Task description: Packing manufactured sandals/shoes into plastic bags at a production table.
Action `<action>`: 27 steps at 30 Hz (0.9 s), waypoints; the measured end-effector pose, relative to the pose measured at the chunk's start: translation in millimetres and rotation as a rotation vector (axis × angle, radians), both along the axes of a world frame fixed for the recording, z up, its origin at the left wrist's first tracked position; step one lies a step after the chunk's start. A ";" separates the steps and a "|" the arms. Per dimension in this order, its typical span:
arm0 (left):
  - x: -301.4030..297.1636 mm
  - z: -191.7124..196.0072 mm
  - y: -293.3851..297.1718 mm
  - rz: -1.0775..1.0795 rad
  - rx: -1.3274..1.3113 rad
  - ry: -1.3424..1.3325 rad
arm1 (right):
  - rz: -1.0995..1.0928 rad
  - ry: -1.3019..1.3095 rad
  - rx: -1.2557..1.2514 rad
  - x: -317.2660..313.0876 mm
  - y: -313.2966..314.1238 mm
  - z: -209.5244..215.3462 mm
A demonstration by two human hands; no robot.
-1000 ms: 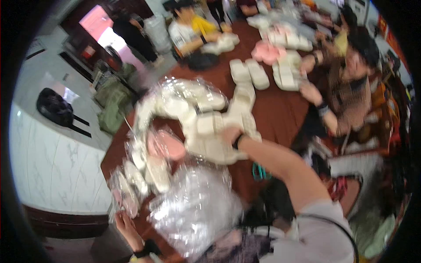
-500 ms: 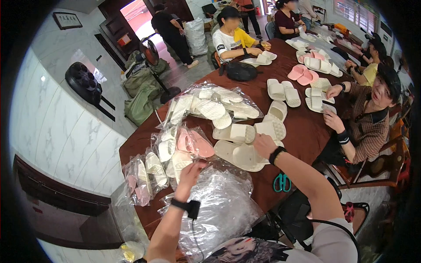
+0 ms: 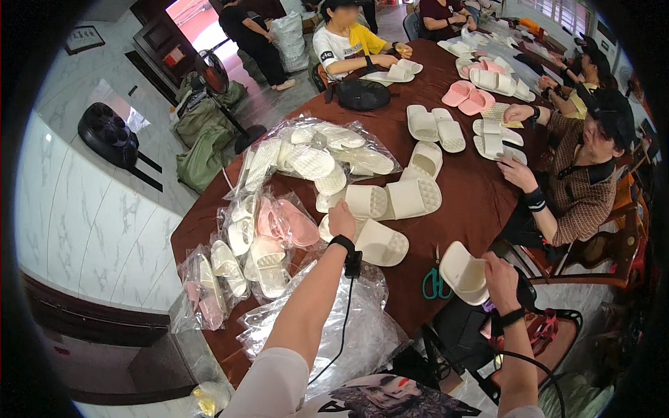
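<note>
My right hand (image 3: pixel 500 280) grips a cream slipper (image 3: pixel 461 270), held tilted off the table's right edge. My left hand (image 3: pixel 341 221) is closed at the heel end of another cream slipper (image 3: pixel 383 244) on the brown-covered table; its fingertips are partly hidden. Just beyond lie more cream slippers, one (image 3: pixel 366 200) beside my left hand and one (image 3: pixel 415 197) to its right. Clear plastic bags (image 3: pixel 327 313) lie in a heap under my left forearm. Left of that hand are bagged pink slippers (image 3: pixel 287 223) and bagged cream slippers (image 3: pixel 268 265).
Teal-handled scissors (image 3: pixel 436 284) lie near the table edge. More bagged slippers (image 3: pixel 313 159) are piled farther back. On the right, a co-worker (image 3: pixel 578 174) handles cream slippers (image 3: pixel 493 139). A black bag (image 3: pixel 362 95) sits near another seated person. A standing fan (image 3: pixel 216 76) is beyond the table.
My right hand has moved right and toward me, carrying a slipper away from the group. My left hand has moved up and right from the bags to the slippers. The whole view has shifted slightly.
</note>
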State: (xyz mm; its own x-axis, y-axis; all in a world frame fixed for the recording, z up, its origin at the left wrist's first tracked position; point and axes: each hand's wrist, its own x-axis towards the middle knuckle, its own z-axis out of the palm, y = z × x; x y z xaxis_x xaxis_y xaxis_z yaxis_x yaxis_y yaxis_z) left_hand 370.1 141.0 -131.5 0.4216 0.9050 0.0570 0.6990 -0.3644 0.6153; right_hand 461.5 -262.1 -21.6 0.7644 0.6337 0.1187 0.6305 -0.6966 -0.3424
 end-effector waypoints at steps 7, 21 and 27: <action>-11.6 4.9 11.4 -0.075 -0.436 -0.344 | -0.154 0.134 0.136 -7.2 -7.4 -18.1; -103.0 190.8 -78.2 -1.152 0.342 -0.052 | 0.610 -0.665 -0.007 27.0 136.5 106.7; -99.4 182.1 -110.1 -1.273 0.335 -0.138 | 0.999 -0.337 0.106 -32.3 136.8 92.1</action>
